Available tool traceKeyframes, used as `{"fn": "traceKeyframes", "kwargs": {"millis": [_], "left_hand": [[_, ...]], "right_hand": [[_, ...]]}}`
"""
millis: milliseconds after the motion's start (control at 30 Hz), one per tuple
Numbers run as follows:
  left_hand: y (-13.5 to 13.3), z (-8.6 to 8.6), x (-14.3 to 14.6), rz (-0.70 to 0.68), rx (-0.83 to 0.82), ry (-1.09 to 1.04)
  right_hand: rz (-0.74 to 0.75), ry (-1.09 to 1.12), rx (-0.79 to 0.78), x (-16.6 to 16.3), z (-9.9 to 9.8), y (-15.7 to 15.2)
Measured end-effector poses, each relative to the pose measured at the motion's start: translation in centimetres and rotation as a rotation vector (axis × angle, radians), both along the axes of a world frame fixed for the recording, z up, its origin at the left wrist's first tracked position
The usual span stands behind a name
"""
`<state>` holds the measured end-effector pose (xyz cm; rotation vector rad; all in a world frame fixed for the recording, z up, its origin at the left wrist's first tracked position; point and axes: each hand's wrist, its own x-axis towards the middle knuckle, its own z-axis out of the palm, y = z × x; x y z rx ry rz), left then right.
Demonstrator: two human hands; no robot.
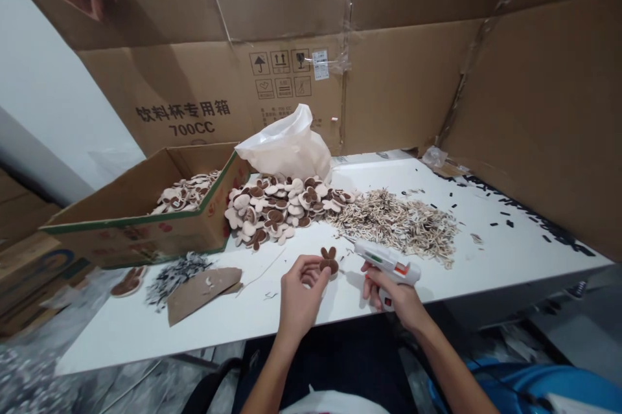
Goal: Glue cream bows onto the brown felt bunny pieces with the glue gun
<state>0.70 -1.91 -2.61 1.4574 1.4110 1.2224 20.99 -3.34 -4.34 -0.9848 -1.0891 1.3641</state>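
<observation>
One brown rabbit-shaped piece (329,263) is in our left hand (302,292), pinched between thumb and fingers, above the white table (495,252) near its front edge. Our right hand (392,295) has its fingers closed around the handle of a white glue gun (386,261); the nozzle is apart from the piece. Whether glue is on the piece, we cannot tell. Behind our hands lies a large pile of similar rabbit pieces (276,212), touching a heap of short pale strips (405,223). More such pieces (187,194) are inside the open carton (146,239). We judge the work is midway: much material seems left, but which pieces are finished, we cannot say.
</observation>
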Motion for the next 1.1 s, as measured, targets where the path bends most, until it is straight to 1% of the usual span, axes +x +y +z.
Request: {"fn": "traceKeyframes", "kwargs": {"millis": [67,133,200,267,300,333,400,467,533,600,733,800,900,1000,1100], "left_hand": [[-0.1,0.1,0.1,-0.013,0.018,0.18],[0.2,0.6,-0.2,-0.06,0.014,0.303],[0.8,1.8,-1.2,-0.166,-0.032,0.357],[2.0,3.5,-2.5,-0.307,-0.093,0.398],[2.8,4.4,-3.1,-0.341,-0.081,0.443],[3.7,5.3,-3.5,-0.338,-0.044,0.496],[5.7,6.6,-3.6,-0.278,0.067,0.591],[7.8,7.3,-2.8,-0.283,0.162,0.663],[9.9,7.3,-1.4,-0.339,0.239,0.736],[11.9,6.8,0.3,-0.372,0.268,0.76],[14.6,5.6,3.1,-0.368,0.293,0.78],[15.2,5.1,3.9,-0.358,0.293,0.786],[15.6,4.6,4.4,-0.342,0.278,0.776],[15.7,4.5,4.2,-0.329,0.266,0.735],[15.7,4.8,3.4,-0.315,0.258,0.657]], "right_hand": [[-0.036,0.107,-0.005,0.3,0.0,0.3],[-0.095,0.199,0.001,0.5,0.2,0.6],[-0.157,0.272,0.005,0.6,0.4,0.9],[-0.198,0.325,-0.003,0.7,0.6,1.1],[-0.208,0.339,-0.01,0.7,0.7,1.2],[-0.213,0.35,-0.015,0.7,0.7,1.3],[-0.215,0.356,-0.019,0.7,0.7,1.4],[-0.218,0.361,-0.019,0.7,0.6,1.4],[-0.225,0.379,-0.026,0.7,0.5,1.5],[-0.226,0.414,-0.031,0.6,0.4,1.7],[-0.242,0.447,-0.022,0.6,0.4,2.0],[-0.255,0.452,-0.03,0.6,0.6,2.0],[-0.246,0.459,-0.049,0.6,0.8,2.0],[-0.232,0.46,-0.05,0.6,0.9,2.0],[-0.242,0.446,-0.059,0.7,0.9,2.0]]}}
